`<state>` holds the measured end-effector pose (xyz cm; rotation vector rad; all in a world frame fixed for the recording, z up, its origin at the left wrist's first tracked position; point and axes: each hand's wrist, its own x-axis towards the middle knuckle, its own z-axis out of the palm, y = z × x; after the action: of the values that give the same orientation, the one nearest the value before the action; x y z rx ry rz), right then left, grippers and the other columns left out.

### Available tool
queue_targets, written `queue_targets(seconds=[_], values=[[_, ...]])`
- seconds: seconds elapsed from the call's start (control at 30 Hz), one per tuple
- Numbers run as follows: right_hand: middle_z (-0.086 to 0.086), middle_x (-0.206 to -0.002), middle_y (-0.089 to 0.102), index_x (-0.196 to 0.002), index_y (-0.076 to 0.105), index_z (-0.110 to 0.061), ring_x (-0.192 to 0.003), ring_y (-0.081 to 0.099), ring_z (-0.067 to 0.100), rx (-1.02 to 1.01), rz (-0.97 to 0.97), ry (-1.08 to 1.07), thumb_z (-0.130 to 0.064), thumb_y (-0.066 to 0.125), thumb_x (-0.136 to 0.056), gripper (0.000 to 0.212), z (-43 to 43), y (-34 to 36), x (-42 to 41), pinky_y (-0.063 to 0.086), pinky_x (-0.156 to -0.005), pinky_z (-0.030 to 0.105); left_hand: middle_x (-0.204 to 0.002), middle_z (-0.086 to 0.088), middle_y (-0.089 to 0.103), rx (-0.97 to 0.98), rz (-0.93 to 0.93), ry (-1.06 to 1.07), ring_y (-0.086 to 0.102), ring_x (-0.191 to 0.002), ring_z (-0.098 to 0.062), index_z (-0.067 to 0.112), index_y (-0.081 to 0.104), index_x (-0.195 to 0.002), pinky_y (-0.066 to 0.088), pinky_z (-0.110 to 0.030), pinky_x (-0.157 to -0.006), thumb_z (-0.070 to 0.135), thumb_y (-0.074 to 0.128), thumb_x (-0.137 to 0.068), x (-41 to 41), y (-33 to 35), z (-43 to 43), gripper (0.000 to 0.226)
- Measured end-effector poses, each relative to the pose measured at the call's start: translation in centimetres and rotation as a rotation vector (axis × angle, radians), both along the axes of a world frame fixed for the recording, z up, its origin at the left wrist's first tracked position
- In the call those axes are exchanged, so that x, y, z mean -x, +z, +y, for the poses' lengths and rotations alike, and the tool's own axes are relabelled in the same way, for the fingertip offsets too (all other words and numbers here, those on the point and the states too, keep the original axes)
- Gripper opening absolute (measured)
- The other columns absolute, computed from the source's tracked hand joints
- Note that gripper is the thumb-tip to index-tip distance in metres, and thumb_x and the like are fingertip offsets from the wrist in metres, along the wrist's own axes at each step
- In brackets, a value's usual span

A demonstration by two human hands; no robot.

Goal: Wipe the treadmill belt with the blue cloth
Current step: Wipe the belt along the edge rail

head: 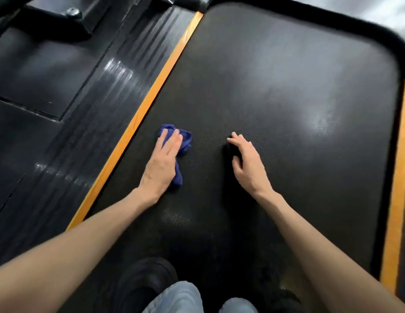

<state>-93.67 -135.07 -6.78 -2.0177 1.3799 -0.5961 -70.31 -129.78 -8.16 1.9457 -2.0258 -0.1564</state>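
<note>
The black textured treadmill belt (pixel 276 91) fills the middle of the head view. A crumpled blue cloth (pixel 185 140) lies on its left part, close to the orange strip. My left hand (pixel 162 164) presses flat on the cloth, fingers stretched forward over it, and part of the cloth sticks out under the palm. My right hand (pixel 246 163) rests on the bare belt to the right of the cloth, fingers apart and empty.
Orange strips (pixel 138 123) run along both sides of the belt, the right one (pixel 398 199) near the frame edge. A ribbed black side rail (pixel 84 123) lies left of the belt. My knees in jeans (pixel 181 299) and a black shoe (pixel 142 279) are on the near belt.
</note>
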Motion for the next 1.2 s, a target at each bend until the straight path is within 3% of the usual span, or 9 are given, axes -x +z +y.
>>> queue_targets(seconds=[0.2,0.33,0.43,0.6,0.73,0.87,1.0,1.1,1.2], values=[[0.005,-0.139,0.049,-0.121,0.055,-0.01,-0.134,0.036,0.02,0.0,-0.058,-0.51,0.007,0.042,-0.082,0.044,-0.2,0.6,5.8,0.019,-0.11,0.02,-0.145,-0.016,0.037,0.017,-0.059,-0.208,0.017,-0.139,-0.035,-0.004,0.036,-0.137,0.008,-0.035,-0.117,-0.003,0.036,-0.084,5.8,-0.3,2.7,0.053],[0.008,-0.14,0.047,-0.119,0.056,-0.007,-0.136,0.034,0.02,0.028,-0.024,-0.493,0.012,0.041,-0.078,0.047,1.2,-0.2,8.5,0.014,-0.109,0.009,-0.142,-0.011,0.044,0.035,-0.163,-0.762,0.033,-0.135,-0.034,0.0,0.047,-0.132,0.023,-0.045,-0.111,0.01,0.033,-0.087,13.3,0.2,7.5,0.048],[0.007,-0.14,0.047,-0.121,0.055,-0.007,-0.136,0.034,0.018,0.019,-0.037,-0.477,0.011,0.04,-0.078,0.049,1.6,0.0,8.8,0.014,-0.109,0.008,-0.142,-0.01,0.043,-0.015,-0.205,-0.916,0.036,-0.134,-0.031,0.001,0.048,-0.133,0.03,-0.043,-0.11,0.01,0.031,-0.09,13.2,1.0,6.3,0.047],[0.011,-0.142,0.044,-0.128,0.05,-0.005,-0.136,0.033,0.025,-0.014,0.042,-0.677,0.009,0.042,-0.079,0.051,3.0,0.8,11.5,0.017,-0.111,0.021,-0.135,-0.018,0.049,0.046,-0.277,-0.659,0.043,-0.126,-0.04,-0.005,0.05,-0.128,0.027,-0.042,-0.111,0.007,0.036,-0.082,9.6,0.6,-3.6,0.049],[0.01,-0.149,0.034,-0.136,0.041,-0.007,-0.14,0.025,0.022,-0.101,0.143,-0.794,0.006,0.043,-0.085,0.054,6.6,1.9,15.6,0.015,-0.114,0.028,-0.15,-0.019,0.026,-0.044,-0.386,-0.482,0.014,-0.14,-0.039,-0.006,0.031,-0.14,0.007,-0.037,-0.115,0.0,0.037,-0.091,8.4,0.9,-11.7,0.05],[-0.001,-0.156,0.017,-0.144,0.033,-0.015,-0.144,0.012,0.013,-0.277,0.216,-0.756,0.004,0.042,-0.092,0.056,11.3,2.7,16.9,0.011,-0.113,0.02,-0.146,-0.026,0.028,-0.066,-0.573,-0.545,0.016,-0.138,-0.042,-0.006,0.038,-0.135,0.011,-0.057,-0.112,0.015,0.022,-0.095,11.5,1.4,-11.6,0.048],[-0.001,-0.158,0.001,-0.149,0.023,-0.02,-0.145,0.001,0.018,-0.472,0.356,-0.51,0.001,0.037,-0.095,0.059,11.6,3.8,18.4,0.016,-0.116,0.031,-0.125,-0.029,0.054,0.052,-0.37,-0.802,0.045,-0.117,-0.053,-0.014,0.058,-0.114,0.019,-0.046,-0.105,0.012,0.033,-0.08,15.6,1.6,-6.0,0.049],[-0.001,-0.158,-0.003,-0.149,0.018,-0.024,-0.146,0.001,0.02,-0.569,0.459,-0.467,0.003,0.036,-0.094,0.064,11.1,5.1,18.6,0.027,-0.113,0.034,-0.132,-0.017,0.053,-0.082,-0.145,-0.974,0.045,-0.124,-0.042,-0.005,0.056,-0.122,0.026,-0.044,-0.109,0.02,0.04,-0.087,18.8,2.2,-0.2,0.046],[-0.004,-0.158,-0.002,-0.149,0.019,-0.027,-0.146,0.003,0.017,-0.459,0.489,-0.512,0.003,0.04,-0.092,0.068,12.3,5.1,17.8,0.037,-0.099,0.024,-0.138,-0.007,0.05,-0.074,-0.133,-1.069,0.042,-0.13,-0.032,0.005,0.053,-0.129,0.034,-0.044,-0.108,0.017,0.038,-0.089,19.7,1.8,0.2,0.045]])
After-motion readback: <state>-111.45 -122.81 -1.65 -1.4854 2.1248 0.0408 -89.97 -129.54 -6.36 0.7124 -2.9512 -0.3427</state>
